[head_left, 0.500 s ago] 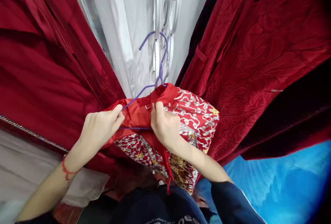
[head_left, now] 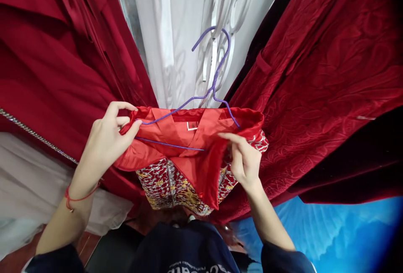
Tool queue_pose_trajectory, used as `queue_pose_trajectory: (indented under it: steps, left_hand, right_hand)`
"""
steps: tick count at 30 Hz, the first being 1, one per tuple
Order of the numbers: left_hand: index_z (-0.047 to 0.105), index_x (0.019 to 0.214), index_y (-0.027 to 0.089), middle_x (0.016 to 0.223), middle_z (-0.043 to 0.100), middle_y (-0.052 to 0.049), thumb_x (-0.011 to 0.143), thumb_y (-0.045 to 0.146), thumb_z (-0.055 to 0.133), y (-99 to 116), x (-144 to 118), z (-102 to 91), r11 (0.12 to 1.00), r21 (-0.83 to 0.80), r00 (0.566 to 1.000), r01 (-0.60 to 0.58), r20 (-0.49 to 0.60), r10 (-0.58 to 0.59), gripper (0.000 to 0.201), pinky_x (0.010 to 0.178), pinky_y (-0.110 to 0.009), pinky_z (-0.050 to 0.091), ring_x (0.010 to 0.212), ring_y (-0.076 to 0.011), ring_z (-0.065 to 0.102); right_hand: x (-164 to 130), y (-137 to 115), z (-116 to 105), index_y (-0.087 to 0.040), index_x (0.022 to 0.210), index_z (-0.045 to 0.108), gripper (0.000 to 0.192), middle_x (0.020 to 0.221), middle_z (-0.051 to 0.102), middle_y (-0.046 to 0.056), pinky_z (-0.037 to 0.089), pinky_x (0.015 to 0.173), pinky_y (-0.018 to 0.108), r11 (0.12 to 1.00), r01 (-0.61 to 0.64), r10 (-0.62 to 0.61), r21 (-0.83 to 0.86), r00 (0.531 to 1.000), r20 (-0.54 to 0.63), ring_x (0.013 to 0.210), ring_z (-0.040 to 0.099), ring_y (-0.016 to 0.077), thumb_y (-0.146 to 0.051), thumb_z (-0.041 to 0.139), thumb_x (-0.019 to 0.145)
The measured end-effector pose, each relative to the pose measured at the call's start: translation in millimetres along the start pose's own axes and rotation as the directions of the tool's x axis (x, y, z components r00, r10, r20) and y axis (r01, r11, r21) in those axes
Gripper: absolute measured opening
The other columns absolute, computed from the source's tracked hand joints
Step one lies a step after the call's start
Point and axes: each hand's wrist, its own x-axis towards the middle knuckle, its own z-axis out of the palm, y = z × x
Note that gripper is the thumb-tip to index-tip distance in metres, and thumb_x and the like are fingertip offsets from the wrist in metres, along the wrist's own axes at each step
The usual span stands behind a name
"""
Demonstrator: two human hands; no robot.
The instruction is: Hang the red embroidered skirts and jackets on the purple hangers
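Red embroidered garment (head_left: 192, 155), satin-lined, with silver and gold patterned outer cloth showing below the lining; hung on a purple wire hanger (head_left: 217, 80) at the centre of the view, between the two hands. Small white label (head_left: 192, 125) at the back of the neckline, facing the camera.

Hanger: hook raised against white fabric (head_left: 170, 42) behind; left shoulder wire runs into the garment's left shoulder, right one into its right shoulder; bottom bar crosses the lining.

Left hand (head_left: 107, 138): thumb and fingers closed in a pinch on the garment's left shoulder edge, at the end of the hanger wire; index finger arched above. Red cord bracelet (head_left: 77, 197) on the wrist.

Right hand (head_left: 244, 159): fingers loosely curled, index extended leftwards onto the lining edge near the garment's right shoulder; touching the cloth, but a firm grip cannot be told.

Surroundings: dark red plain garment (head_left: 53, 75) hanging at left, with a beaded silver trim (head_left: 34, 136) along its lower edge; dark red embossed velvet garment (head_left: 317, 88) hanging at right, just beside the embroidered one; pale cloth (head_left: 28, 189) lower left; blue surface (head_left: 340, 235) lower right; dark blue sleeves and top of the person at the bottom edge
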Motion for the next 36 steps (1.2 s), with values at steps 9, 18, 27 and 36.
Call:
queue_pose_trajectory:
  steps: [9,18,27,36]
  left_hand:
    - [0.062,0.107,0.024,0.079,0.070,0.001,0.089,0.043,0.058,0.1,-3.5,18.1,0.999,-0.030,0.999,-0.014,0.033,0.015,0.026,0.054,-0.023,0.034,0.039,-0.0072,0.036]
    - [0.062,0.102,0.024,0.080,0.068,-0.001,0.082,0.050,0.067,-2.7,4.3,34.0,0.991,-0.135,0.995,-0.019,0.095,0.032,0.033,0.061,-0.024,0.039,0.067,-0.0170,0.061]
    - [0.057,0.098,0.021,0.072,0.065,0.002,0.076,0.027,0.068,18.7,12.3,69.6,0.811,-0.576,0.964,0.105,0.259,0.059,0.025,0.055,-0.022,0.041,0.056,-0.0114,0.056]
    - [0.045,0.088,0.024,0.077,0.053,0.002,0.081,0.023,0.056,47.1,39.3,116.3,0.509,-0.861,0.962,-0.024,-0.157,-0.222,0.012,0.063,-0.023,0.047,0.068,-0.0109,0.055]
  right_hand:
    - [14.0,30.8,-7.1,-0.020,0.145,0.048,0.062,0.130,0.049,0.020,0.054,0.088,0.048,0.915,0.259,-0.089,-0.310,0.877,0.472,0.117,0.052,0.0313,-0.007,0.052,0.085]
    - [6.1,30.1,-10.6,-0.027,0.090,0.069,0.012,0.124,0.050,0.009,0.050,0.085,0.043,0.823,0.296,-0.272,-0.484,0.955,0.121,0.108,0.051,0.0260,-0.016,0.068,0.085]
    - [61.6,47.9,-10.1,-0.022,0.084,0.065,0.013,0.132,0.059,0.012,0.045,0.084,0.043,0.894,0.204,-0.122,-0.398,0.967,0.222,0.108,0.060,0.0275,-0.027,0.057,0.092]
    - [57.2,36.8,-8.9,-0.021,0.080,0.064,0.018,0.124,0.062,0.011,0.043,0.082,0.040,0.899,0.120,-0.020,-0.422,0.972,0.235,0.103,0.060,0.0251,-0.031,0.057,0.093]
